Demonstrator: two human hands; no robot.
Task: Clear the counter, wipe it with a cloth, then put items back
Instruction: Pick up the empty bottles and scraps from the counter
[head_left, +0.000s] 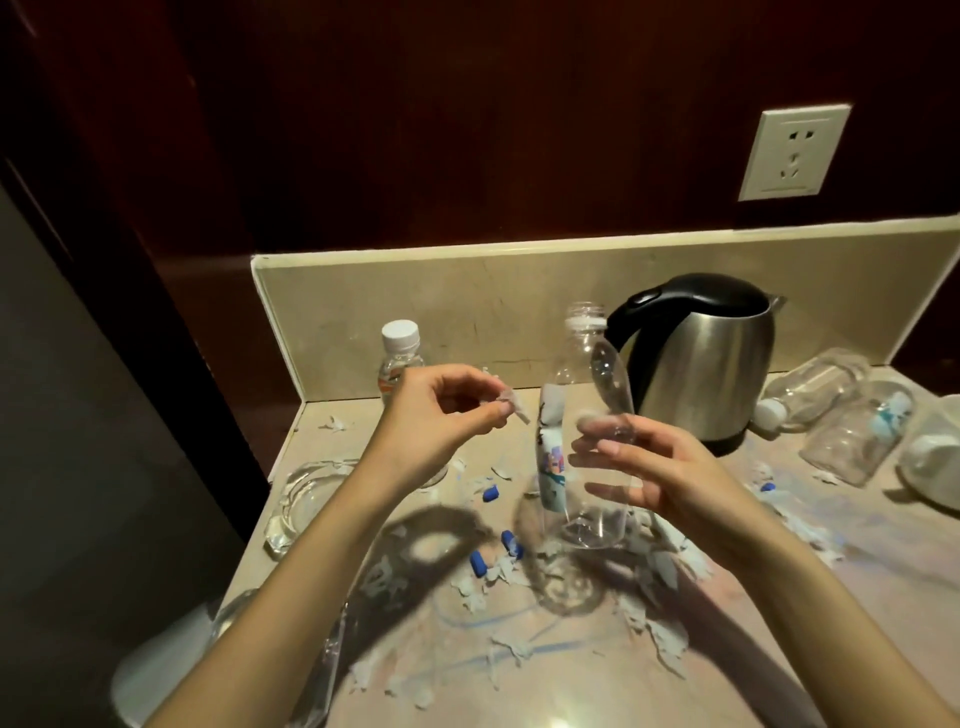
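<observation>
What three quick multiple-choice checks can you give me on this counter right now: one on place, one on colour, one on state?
1. Where is the kettle?
A. Behind the held bottle, near the backsplash
B. On the floor
C. In the left hand

2. The capped bottle at the back left has a cap of which colour?
A. Red
B. White
C. Green

3. The held bottle is:
A. Capped and full
B. Uncapped and empty
C. Lying flat

Answers: 1 A, it stands behind the bottle by the wall; 2 B, the cap is white; 3 B, its neck is open, the right hand holds it upright, and the left hand pinches a label scrap.
</observation>
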